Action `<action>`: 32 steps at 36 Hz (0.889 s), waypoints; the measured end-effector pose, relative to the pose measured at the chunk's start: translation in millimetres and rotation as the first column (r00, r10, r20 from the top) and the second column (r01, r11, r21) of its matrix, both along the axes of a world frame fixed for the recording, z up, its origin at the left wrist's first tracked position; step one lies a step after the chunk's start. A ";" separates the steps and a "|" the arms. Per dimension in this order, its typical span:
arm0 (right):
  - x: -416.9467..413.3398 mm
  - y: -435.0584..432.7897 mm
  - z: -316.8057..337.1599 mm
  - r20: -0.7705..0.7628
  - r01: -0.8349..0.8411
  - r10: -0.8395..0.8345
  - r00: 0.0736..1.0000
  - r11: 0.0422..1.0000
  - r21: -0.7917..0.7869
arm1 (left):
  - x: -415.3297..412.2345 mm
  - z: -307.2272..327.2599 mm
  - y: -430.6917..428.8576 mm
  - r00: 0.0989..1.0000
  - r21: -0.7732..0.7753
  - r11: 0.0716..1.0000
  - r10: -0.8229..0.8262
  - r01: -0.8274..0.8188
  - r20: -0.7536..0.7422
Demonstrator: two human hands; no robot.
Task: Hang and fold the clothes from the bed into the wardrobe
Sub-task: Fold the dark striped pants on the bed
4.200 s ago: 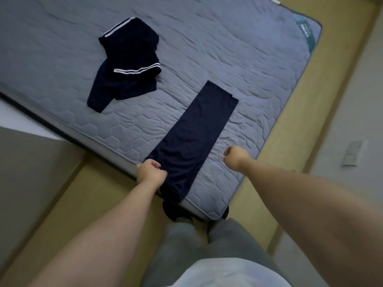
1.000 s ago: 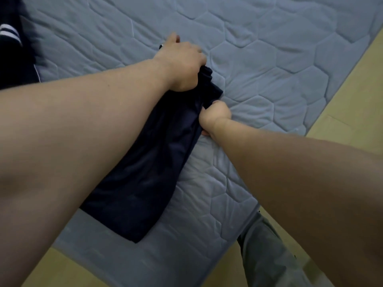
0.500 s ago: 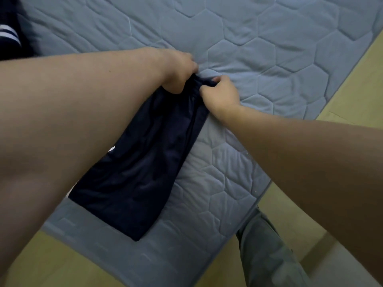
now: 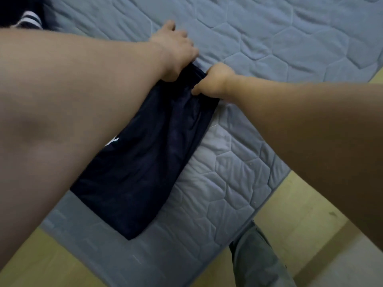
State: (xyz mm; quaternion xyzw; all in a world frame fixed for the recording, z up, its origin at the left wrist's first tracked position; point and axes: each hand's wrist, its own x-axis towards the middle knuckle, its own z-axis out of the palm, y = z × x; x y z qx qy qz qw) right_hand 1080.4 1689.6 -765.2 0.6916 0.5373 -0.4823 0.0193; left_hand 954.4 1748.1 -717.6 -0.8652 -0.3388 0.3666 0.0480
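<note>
Clothes lie on a grey-blue mattress (image 4: 269, 38) with six-sided shapes stitched into it. The main one is a dark blue garment (image 4: 145, 166), folded into a long strip. It lies flat near the corner of the mattress, and its near end stops just short of the edge. A small white mark (image 4: 113, 141) shows on its left side. The left arm covers part of the mark, so it cannot be read.

The left hand (image 4: 176, 50) is at the far end of the garment. Its fingers curl down over the cloth there and hold it. The right hand (image 4: 213, 81) is just beside it, at the far right corner. It is closed like a fist, with the cloth pinched in its fingers. The two hands are close but do not touch. The cloth is bunched up between them.

In the top left corner lies another dark piece of clothing (image 4: 12, 11) with white stripes (image 4: 29, 20), mostly cut off. A pale yellow surface (image 4: 300, 214) shows beside the mattress. A grey trouser leg (image 4: 257, 259) is there, close to the mattress edge.
</note>
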 end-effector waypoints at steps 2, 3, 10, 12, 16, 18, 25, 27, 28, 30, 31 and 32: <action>-1.6 4.6 10.1 0.061 -0.034 0.034 0.998 0.999 0.007 | -9.4 1.6 -15.5 0.963 0.120 0.974 0.164 -0.193 0.212; -0.9 4.8 13.7 0.071 -0.040 0.040 0.997 0.999 -0.010 | -14.1 1.6 -29.8 0.910 0.156 0.934 0.258 -0.321 0.325; -9.6 -6.1 42.0 0.091 -0.191 0.199 0.976 0.978 -0.086 | -71.1 -16.9 -184.4 0.558 0.087 0.732 0.431 -0.676 0.709; -14.7 -7.6 44.5 0.082 -0.176 0.180 0.980 0.983 -0.059 | -92.3 -28.5 -220.9 0.551 -0.005 0.696 0.573 -0.718 0.607; -20.6 -8.8 51.4 0.032 -0.128 0.129 0.991 0.992 -0.010 | -118.3 -51.1 -240.8 0.437 -0.187 0.498 0.851 -0.847 0.290; -22.5 -9.9 54.4 0.015 -0.109 0.109 0.994 0.994 -0.003 | -121.1 -60.2 -229.1 0.412 -0.225 0.448 0.891 -0.865 0.188; -44.9 -31.2 76.3 0.003 -0.058 0.058 0.998 0.993 0.100 | -115.7 -61.0 -222.7 0.395 -0.225 0.426 0.903 -0.876 0.170; -50.7 -41.3 85.6 -0.025 -0.036 0.039 0.999 0.992 0.117 | -111.0 -54.6 -235.7 0.392 -0.109 0.430 0.884 -0.896 0.255; -53.7 -47.3 90.5 -0.035 -0.038 0.043 0.998 0.991 0.130 | -109.6 -51.0 -244.2 0.389 -0.057 0.429 0.861 -0.901 0.327; -60.4 -62.0 101.6 -0.041 -0.059 0.067 0.997 0.986 0.158 | -107.9 -44.0 -263.2 0.361 -0.036 0.435 0.790 -0.900 0.496; -64.7 -70.2 107.3 -0.028 -0.084 0.090 0.996 0.980 0.179 | -107.8 -41.4 -272.3 0.316 -0.069 0.434 0.747 -0.898 0.585; -70.0 -78.8 113.0 -0.007 -0.123 0.127 0.992 0.972 0.202 | -108.0 -38.5 -279.4 0.208 -0.151 0.401 0.720 -0.904 0.662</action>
